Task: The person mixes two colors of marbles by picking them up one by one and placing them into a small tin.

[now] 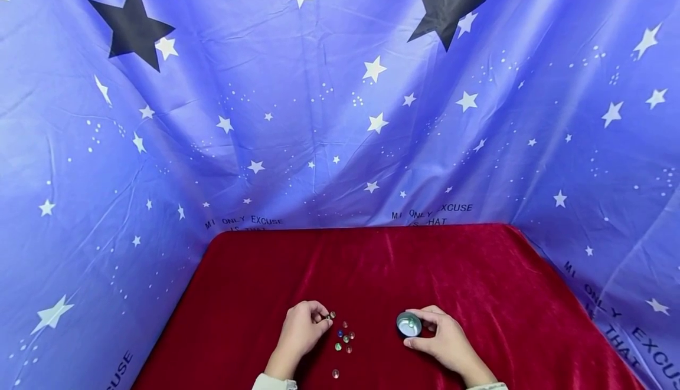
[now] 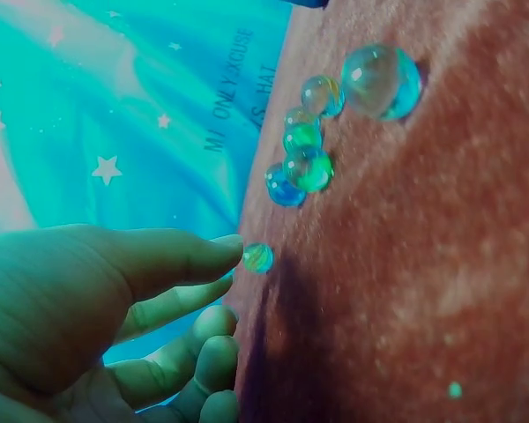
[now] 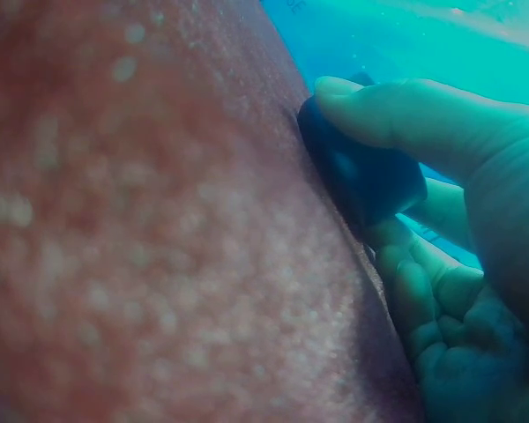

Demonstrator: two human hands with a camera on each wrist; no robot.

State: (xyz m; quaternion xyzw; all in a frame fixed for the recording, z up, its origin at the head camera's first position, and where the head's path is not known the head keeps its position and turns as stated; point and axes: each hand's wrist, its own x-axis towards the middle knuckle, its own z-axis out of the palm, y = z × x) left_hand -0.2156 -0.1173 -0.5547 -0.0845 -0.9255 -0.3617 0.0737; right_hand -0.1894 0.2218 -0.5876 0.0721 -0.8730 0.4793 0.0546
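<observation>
My left hand (image 1: 304, 326) reaches down at the far left of a loose cluster of small glass marbles (image 1: 346, 338) on the red cloth. In the left wrist view its thumb and index fingertips stand slightly apart, right at a clear marble with a yellow-green swirl (image 2: 258, 258). Beyond it lie a blue marble (image 2: 286, 186), a green one (image 2: 309, 168) and a larger-looking clear one (image 2: 381, 82). My right hand (image 1: 445, 340) grips a small round cup (image 1: 409, 324), dark outside and silvery inside, between thumb and fingers. It tilts toward the marbles, with a greenish spot inside.
A red velvet cloth (image 1: 249, 284) covers the table. Blue curtains (image 1: 319, 112) with white and black stars hang behind it and along both sides. One marble (image 1: 336, 373) lies apart from the others, closer to the front.
</observation>
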